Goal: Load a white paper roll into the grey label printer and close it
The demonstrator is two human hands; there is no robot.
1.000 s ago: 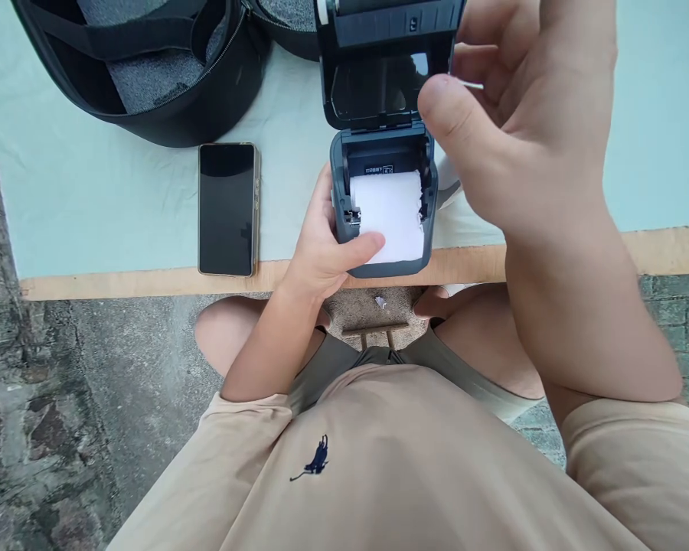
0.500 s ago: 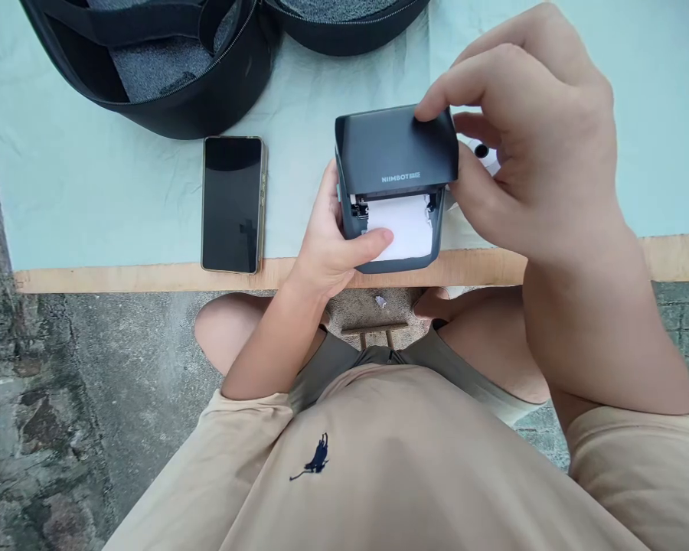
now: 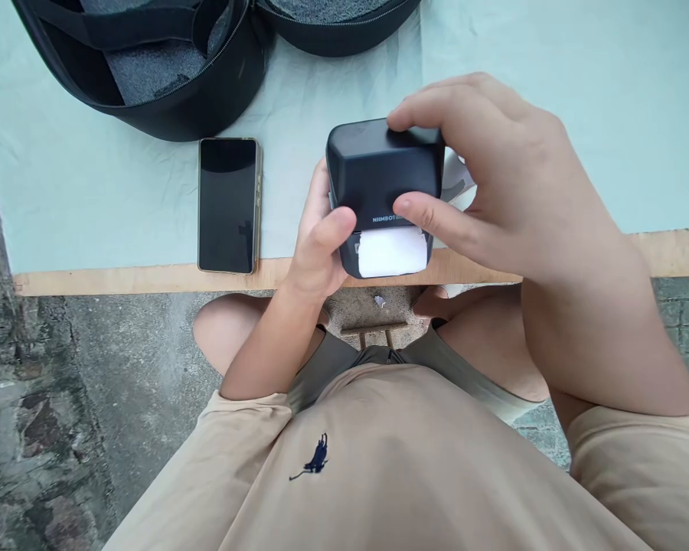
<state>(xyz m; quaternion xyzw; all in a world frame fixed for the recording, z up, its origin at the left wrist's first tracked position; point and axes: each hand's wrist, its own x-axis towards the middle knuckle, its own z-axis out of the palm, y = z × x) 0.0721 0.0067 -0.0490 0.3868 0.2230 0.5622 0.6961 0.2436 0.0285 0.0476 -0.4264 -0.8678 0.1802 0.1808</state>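
Note:
A small black label printer [image 3: 373,172] marked NIIMBOT is held over the table's front edge. Its lid is down, and a strip of white label paper [image 3: 393,252] sticks out of its front. Wrapped round the printer's left side is my left hand [image 3: 321,237], thumb by the lid's lower left corner. My right hand [image 3: 494,168] grips the lid from the right, fingertips on the top edge and thumb on the front face. A white object [image 3: 458,180], perhaps a roll, lies partly hidden behind the printer and my right hand.
A phone [image 3: 228,205] with a dark screen lies left of the printer near the table's wooden edge [image 3: 109,280]. Open black zip cases [image 3: 223,99] with grey foam stand at the back left. A pale green cloth [image 3: 608,153] covers the table.
The printer's lid has swung down from raised to closed over the paper. My right hand has lowered, its thumb now on the lid's front. My left thumb has come off the paper.

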